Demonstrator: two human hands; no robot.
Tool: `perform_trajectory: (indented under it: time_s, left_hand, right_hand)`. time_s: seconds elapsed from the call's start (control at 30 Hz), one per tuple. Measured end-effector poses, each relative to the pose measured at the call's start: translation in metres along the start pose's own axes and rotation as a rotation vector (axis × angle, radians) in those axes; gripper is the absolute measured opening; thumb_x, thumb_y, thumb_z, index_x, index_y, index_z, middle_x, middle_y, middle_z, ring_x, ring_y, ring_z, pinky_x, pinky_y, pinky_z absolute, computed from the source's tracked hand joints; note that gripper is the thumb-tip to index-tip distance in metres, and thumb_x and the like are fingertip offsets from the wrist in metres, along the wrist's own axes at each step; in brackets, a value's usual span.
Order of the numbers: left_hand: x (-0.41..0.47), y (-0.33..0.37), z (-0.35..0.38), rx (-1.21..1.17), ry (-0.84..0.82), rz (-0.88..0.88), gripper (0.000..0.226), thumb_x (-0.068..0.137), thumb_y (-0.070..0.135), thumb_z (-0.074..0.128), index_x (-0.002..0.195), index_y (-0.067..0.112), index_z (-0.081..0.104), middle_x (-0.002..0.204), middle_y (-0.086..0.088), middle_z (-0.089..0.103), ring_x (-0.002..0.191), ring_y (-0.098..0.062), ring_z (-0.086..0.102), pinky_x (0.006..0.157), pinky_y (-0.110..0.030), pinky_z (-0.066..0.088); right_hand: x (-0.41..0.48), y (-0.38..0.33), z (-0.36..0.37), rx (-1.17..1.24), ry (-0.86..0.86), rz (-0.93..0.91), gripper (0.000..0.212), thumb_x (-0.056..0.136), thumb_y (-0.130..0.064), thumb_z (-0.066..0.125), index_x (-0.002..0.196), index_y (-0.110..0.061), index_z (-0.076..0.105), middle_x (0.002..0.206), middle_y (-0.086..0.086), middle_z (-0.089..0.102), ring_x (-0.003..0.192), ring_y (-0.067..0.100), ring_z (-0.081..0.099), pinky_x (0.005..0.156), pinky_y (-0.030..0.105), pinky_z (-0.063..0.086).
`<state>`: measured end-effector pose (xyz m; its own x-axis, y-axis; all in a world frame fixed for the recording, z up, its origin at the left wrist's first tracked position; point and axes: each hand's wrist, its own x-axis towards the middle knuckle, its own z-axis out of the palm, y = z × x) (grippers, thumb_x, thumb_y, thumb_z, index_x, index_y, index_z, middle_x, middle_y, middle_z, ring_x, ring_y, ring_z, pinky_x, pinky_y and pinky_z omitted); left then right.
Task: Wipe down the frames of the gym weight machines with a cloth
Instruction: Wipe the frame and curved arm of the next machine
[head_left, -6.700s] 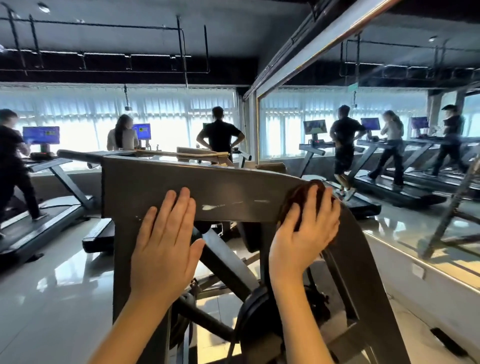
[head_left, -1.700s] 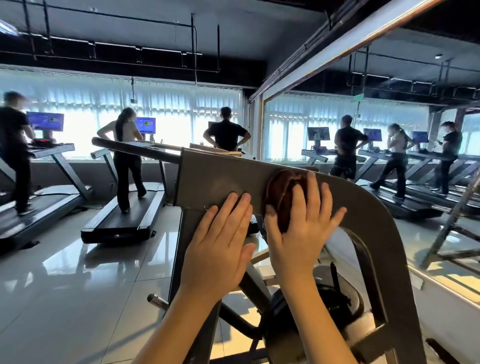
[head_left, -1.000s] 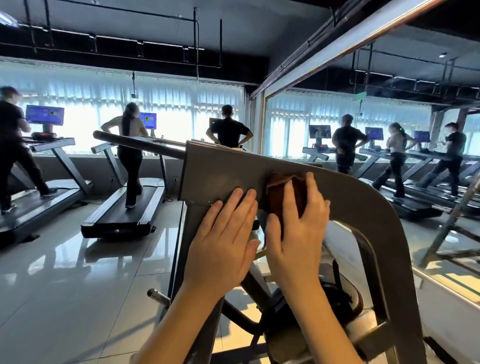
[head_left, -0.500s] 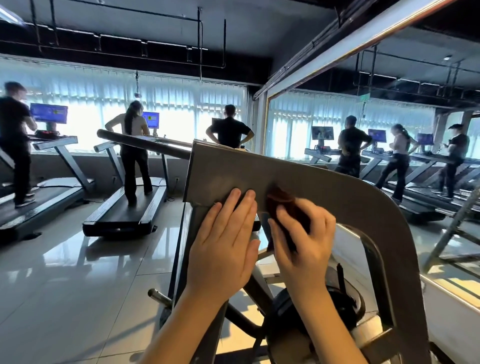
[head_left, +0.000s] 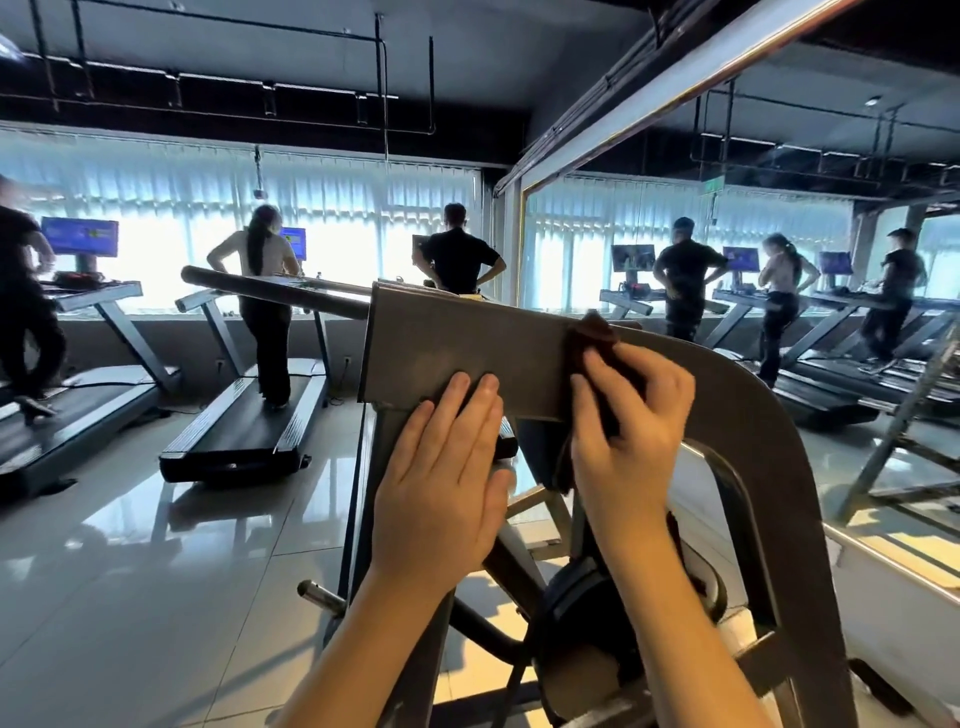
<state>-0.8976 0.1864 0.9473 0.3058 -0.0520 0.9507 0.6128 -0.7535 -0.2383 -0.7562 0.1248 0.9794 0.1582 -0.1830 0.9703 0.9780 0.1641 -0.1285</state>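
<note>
Cloth (head_left: 595, 330): dark brown, bunched. Location: against the near face of the grey steel frame (head_left: 457, 343), on the top cross-beam just before it bends down to the right. The cloth's upper edge reaches the beam's top edge and a tail hangs below the beam.

Right hand (head_left: 631, 431): fingers curled, gripping the cloth and pressing it to the metal. Change: one second ago these fingers lay straight and flat over the cloth, and they are now gathered round it. Over several seconds the cloth has travelled from the bend inward, towards the other hand.

Left hand (head_left: 441, 478): flat, fingers straight and together, holding nothing, resting on the frame where the beam meets the upright. Position on the frame unchanged over the last seconds.

Assessment: the flat stroke appears to give way to a regrip, probably to work the beam's top edge or begin another pass. The stretch from bend to centre looks covered. The patch under the left hand, the upright and the curved right leg likely remain.

Surroundings: weight plate (head_left: 587, 623) below; treadmills (head_left: 244, 426) in use beyond; mirror (head_left: 779, 260) on the right.
</note>
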Motion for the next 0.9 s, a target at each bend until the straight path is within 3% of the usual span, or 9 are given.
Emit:
perform_trajectory:
  time_s: [0.07, 0.2, 0.37, 0.5, 0.57, 0.67, 0.73, 0.83, 0.9]
  left_hand:
    - [-0.001, 0.001, 0.000, -0.002, -0.002, -0.002, 0.044, 0.106, 0.028, 0.021, 0.138, 0.005, 0.040, 0.146, -0.008, 0.038, 0.139, -0.025, 0.032, 0.118, -0.037, 0.017]
    - [-0.002, 0.000, -0.001, -0.017, -0.010, 0.004, 0.045, 0.105, 0.028, 0.023, 0.138, 0.004, 0.043, 0.145, -0.010, 0.044, 0.139, -0.025, 0.033, 0.118, -0.038, 0.019]
    - [-0.001, -0.001, -0.002, -0.022, -0.048, -0.003, 0.045, 0.105, 0.030, 0.020, 0.140, 0.006, 0.037, 0.148, -0.008, 0.037, 0.140, -0.024, 0.031, 0.119, -0.036, 0.016]
    - [-0.007, -0.007, -0.006, -0.014, -0.095, 0.027, 0.046, 0.106, 0.030, 0.019, 0.143, 0.007, 0.034, 0.151, -0.007, 0.033, 0.143, -0.022, 0.026, 0.120, -0.035, 0.011]
    - [-0.013, -0.012, -0.009, -0.004, -0.113, 0.016, 0.046, 0.104, 0.028, 0.023, 0.144, 0.007, 0.031, 0.154, -0.007, 0.031, 0.143, -0.022, 0.024, 0.121, -0.033, 0.007]
    - [-0.023, -0.022, -0.013, 0.029, -0.142, -0.011, 0.048, 0.104, 0.030, 0.020, 0.146, 0.008, 0.024, 0.153, -0.007, 0.026, 0.147, -0.020, 0.014, 0.121, -0.034, 0.003]
    - [-0.030, -0.031, -0.014, 0.049, -0.156, 0.010, 0.048, 0.105, 0.030, 0.015, 0.148, 0.009, 0.018, 0.153, -0.008, 0.024, 0.150, -0.017, 0.002, 0.121, -0.036, 0.004]
    - [-0.040, -0.040, -0.016, 0.053, -0.164, 0.034, 0.051, 0.106, 0.029, 0.014, 0.153, 0.011, 0.008, 0.154, -0.009, 0.024, 0.150, -0.016, -0.002, 0.122, -0.036, 0.002]
    - [-0.050, -0.043, -0.019, 0.029, -0.169, 0.013, 0.050, 0.106, 0.029, 0.014, 0.152, 0.011, 0.010, 0.156, -0.008, 0.021, 0.150, -0.015, -0.001, 0.122, -0.034, 0.000]
  right_hand:
    - [-0.021, -0.013, 0.004, 0.009, -0.035, -0.016, 0.019, 0.090, -0.012, 0.062, 0.102, -0.002, 0.071, 0.108, 0.005, 0.057, 0.098, 0.029, 0.050, 0.088, 0.030, 0.040]
    - [-0.026, -0.005, -0.006, 0.016, -0.180, -0.211, 0.017, 0.091, -0.015, 0.060, 0.106, -0.010, 0.067, 0.111, 0.006, 0.060, 0.098, 0.030, 0.051, 0.081, 0.041, 0.045]
    - [-0.012, -0.012, 0.004, -0.019, -0.024, 0.014, 0.019, 0.089, -0.013, 0.062, 0.099, -0.001, 0.073, 0.101, 0.012, 0.063, 0.098, 0.026, 0.049, 0.080, 0.041, 0.045]
    - [-0.032, -0.016, -0.005, 0.005, -0.220, -0.181, 0.018, 0.088, -0.014, 0.065, 0.100, -0.004, 0.073, 0.111, 0.005, 0.061, 0.097, 0.028, 0.052, 0.080, 0.040, 0.045]
    - [-0.013, -0.009, -0.007, -0.024, -0.213, -0.198, 0.019, 0.088, -0.016, 0.065, 0.100, -0.005, 0.074, 0.108, 0.010, 0.065, 0.098, 0.031, 0.053, 0.078, 0.044, 0.046]
    - [0.025, -0.014, 0.010, -0.028, -0.069, -0.022, 0.025, 0.091, -0.018, 0.059, 0.109, -0.005, 0.071, 0.120, 0.012, 0.064, 0.112, 0.028, 0.048, 0.097, 0.039, 0.041]
    - [0.023, -0.031, 0.022, 0.002, -0.049, 0.057, 0.034, 0.095, -0.019, 0.050, 0.121, -0.002, 0.064, 0.135, 0.009, 0.055, 0.127, 0.025, 0.042, 0.111, 0.030, 0.027]
    - [-0.023, -0.050, 0.026, 0.056, -0.223, -0.021, 0.042, 0.098, -0.017, 0.039, 0.135, -0.001, 0.051, 0.146, 0.008, 0.040, 0.140, 0.024, 0.032, 0.117, 0.032, 0.018]
    - [-0.044, -0.052, 0.021, 0.049, -0.308, -0.098, 0.043, 0.099, -0.019, 0.038, 0.140, -0.007, 0.043, 0.150, 0.009, 0.036, 0.144, 0.021, 0.024, 0.119, 0.037, 0.018]
